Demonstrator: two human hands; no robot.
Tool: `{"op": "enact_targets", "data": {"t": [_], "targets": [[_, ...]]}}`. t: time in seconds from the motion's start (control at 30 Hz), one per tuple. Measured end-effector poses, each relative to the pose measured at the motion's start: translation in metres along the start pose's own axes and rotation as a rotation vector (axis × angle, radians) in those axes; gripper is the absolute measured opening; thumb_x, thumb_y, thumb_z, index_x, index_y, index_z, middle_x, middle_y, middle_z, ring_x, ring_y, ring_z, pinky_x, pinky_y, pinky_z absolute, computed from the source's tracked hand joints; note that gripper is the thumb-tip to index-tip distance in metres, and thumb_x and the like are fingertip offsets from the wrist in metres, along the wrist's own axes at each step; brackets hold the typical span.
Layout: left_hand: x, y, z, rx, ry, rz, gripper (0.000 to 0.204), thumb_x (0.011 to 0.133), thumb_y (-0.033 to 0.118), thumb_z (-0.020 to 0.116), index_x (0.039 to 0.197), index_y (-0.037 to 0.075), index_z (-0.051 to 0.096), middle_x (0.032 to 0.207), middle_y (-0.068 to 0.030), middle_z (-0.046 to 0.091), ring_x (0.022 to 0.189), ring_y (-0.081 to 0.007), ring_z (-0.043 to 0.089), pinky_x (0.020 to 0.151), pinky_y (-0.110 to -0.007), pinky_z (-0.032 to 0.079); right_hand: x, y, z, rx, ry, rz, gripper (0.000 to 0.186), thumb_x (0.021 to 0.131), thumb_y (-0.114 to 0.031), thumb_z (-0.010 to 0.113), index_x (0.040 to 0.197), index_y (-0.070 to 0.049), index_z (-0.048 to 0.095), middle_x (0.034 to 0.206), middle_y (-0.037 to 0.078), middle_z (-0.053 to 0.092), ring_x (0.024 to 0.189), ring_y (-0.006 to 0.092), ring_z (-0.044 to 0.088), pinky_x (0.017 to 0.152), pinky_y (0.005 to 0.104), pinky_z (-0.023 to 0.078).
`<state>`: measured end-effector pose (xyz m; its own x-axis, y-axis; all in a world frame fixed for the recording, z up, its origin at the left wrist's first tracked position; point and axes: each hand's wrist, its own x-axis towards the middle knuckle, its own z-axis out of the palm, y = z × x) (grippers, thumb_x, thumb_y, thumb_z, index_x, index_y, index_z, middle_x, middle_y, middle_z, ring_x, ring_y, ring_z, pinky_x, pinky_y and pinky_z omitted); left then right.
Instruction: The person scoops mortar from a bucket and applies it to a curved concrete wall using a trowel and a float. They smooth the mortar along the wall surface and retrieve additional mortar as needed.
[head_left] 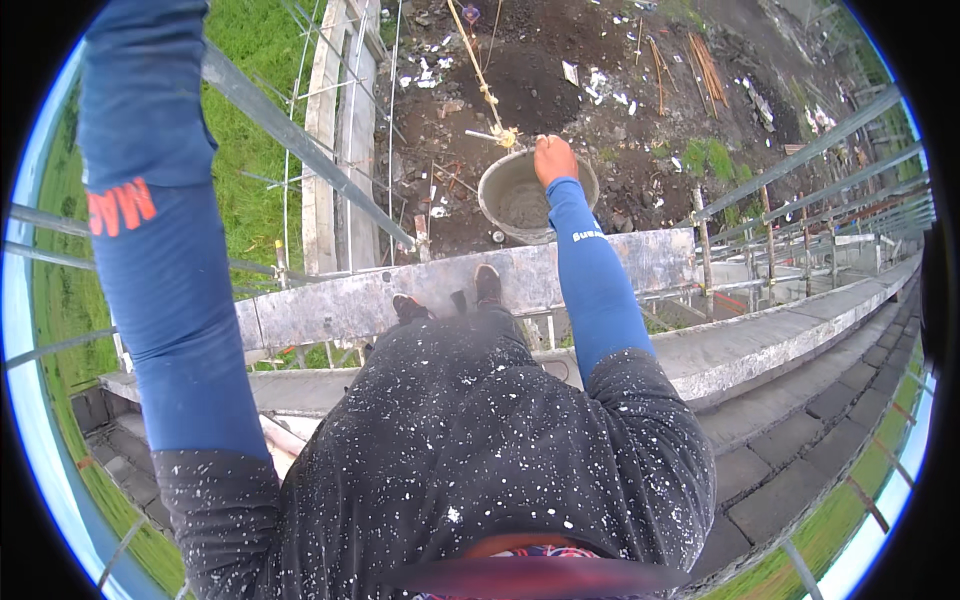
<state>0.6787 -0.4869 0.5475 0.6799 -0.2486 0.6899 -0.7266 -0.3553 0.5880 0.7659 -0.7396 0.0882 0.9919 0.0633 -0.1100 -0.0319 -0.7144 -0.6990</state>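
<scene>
My right hand (555, 160) is closed over the far right part of the rim of a round grey bucket (498, 187). Grey residue, like wet mortar, coats its inside; how full it is I cannot tell. A yellowish rope (476, 72) runs down from the top of the view to a knot (505, 136) at the bucket's far side, beside a short pale rod (482, 134). My left arm (170, 280), in a blue sleeve, is raised toward the upper left, and its hand lies outside the picture.
My shoes (488, 284) stand on a narrow, worn scaffold plank (350, 308). A metal pole (300, 140) slants past on the left, and more rails (800, 150) run along the right. Far below lies dark, littered ground (620, 60). A concrete ledge (740, 360) and block wall (800, 450) are close behind me.
</scene>
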Motion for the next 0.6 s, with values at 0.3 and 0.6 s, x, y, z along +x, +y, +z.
{"op": "enact_targets", "data": {"t": [0.3, 0.6], "targets": [[-0.425, -0.264, 0.152, -0.028, 0.001, -1.066, 0.027, 0.09, 0.028, 0.076, 0.085, 0.004, 0.066, 0.089, -0.0068, 0.069, 0.084, -0.0186, 0.064, 0.079, -0.036, 0.051, -0.063, 0.039, -0.123, 0.015, 0.119, -0.092, 0.045, 0.105, -0.036, 0.05, 0.096, 0.006, 0.065, 0.098, 0.032, 0.068, 0.094, 0.0517, 0.063, 0.084, 0.0526, 0.049], [-0.503, -0.288, 0.177, -0.433, 0.284, -1.407, 0.042, 0.107, 0.043, 0.054, 0.109, 0.003, 0.067, 0.095, -0.0081, 0.073, 0.086, -0.0199, 0.071, 0.073, -0.034, 0.053, -0.102, 0.008, -0.198, -0.007, 0.11, -0.092, 0.04, 0.109, -0.032, 0.053, 0.092, 0.004, 0.058, 0.078, 0.019, 0.054, 0.071, 0.0311, 0.046, 0.073, 0.0412, 0.045]]}}
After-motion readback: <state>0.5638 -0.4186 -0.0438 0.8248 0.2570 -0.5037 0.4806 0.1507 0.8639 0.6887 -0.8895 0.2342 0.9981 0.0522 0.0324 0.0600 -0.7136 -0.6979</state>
